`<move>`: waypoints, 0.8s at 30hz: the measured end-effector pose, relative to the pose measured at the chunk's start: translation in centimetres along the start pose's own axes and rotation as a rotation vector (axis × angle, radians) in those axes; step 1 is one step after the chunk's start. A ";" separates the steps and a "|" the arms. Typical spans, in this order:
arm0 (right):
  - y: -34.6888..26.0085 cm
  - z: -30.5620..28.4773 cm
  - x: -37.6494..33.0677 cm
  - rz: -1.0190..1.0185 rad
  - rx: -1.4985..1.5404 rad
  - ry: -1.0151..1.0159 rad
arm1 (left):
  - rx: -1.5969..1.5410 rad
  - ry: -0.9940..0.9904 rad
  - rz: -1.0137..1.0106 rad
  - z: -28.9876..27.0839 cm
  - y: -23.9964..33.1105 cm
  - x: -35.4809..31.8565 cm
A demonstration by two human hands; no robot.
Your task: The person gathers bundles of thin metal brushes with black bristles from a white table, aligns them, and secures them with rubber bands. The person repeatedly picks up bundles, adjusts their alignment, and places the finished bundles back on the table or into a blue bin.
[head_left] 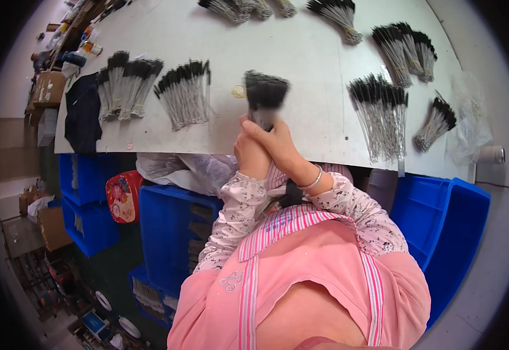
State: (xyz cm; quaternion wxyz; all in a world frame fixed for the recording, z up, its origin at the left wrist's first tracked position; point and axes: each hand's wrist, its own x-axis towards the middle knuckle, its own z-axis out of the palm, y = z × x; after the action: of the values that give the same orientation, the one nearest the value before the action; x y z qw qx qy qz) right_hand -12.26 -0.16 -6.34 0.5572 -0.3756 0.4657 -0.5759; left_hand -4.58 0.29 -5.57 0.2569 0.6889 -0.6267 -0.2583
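Over the front edge of the white table [313,111], both my hands are closed around a bundle of wire brushes [266,90] with twisted metal stems and black bristles. Its bristle end points away from me and looks blurred. My left hand [250,154] wraps the stems from the left. Across it lies my right hand [279,143], its thumb against the bundle; a bracelet circles that wrist. The lower stems are hidden by my fingers. Just left of the bristles, a few yellowish rubber bands [239,91] lie on the table.
Loose brushes [183,93] lie left of my hands, beside banded bundles [127,87]. More loose brushes [378,116] spread to the right, near a small bundle [435,125] and clear plastic [469,119]. Blue crates [173,204] stand below the table edge, near a red stool [124,197].
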 end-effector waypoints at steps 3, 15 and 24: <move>-2.1 -2.1 -0.6 0.284 0.300 0.050 | 0.240 -0.127 0.132 0.8 2.2 -0.6; -2.6 -8.0 1.1 0.405 0.466 0.045 | -0.379 -0.375 -0.052 2.0 3.5 -1.5; -4.1 -7.8 1.1 0.374 0.461 -0.194 | -0.917 -0.747 -0.294 1.6 2.4 -1.6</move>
State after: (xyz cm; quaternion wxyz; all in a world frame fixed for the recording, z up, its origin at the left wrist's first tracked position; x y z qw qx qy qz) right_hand -21.00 -0.58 -4.71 0.7658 -0.2003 0.3284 -0.5153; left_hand -7.52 1.68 -5.08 0.2517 0.4500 -0.3974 -0.7591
